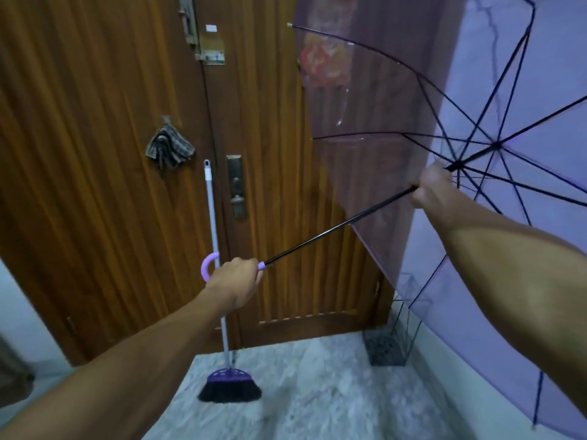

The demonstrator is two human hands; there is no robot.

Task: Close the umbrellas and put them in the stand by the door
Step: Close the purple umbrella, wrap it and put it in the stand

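Observation:
A see-through purple umbrella (397, 192) is open, its canopy filling the right side of the view. My left hand (235, 282) grips its curved lilac handle. The black shaft runs up and right to my right hand (430, 188), which is closed around the shaft just below the runner where the ribs meet. A wire umbrella stand (389, 341) with a dark base stands on the floor in the corner right of the door, partly seen through the canopy. No umbrella shows inside it.
A brown wooden door (111, 154) fills the background, with a lock plate (236, 185) and a cloth hanging on a hook (168, 147). A purple broom (228, 381) leans against the door. The floor is grey marble (317, 392). A pale wall is on the right.

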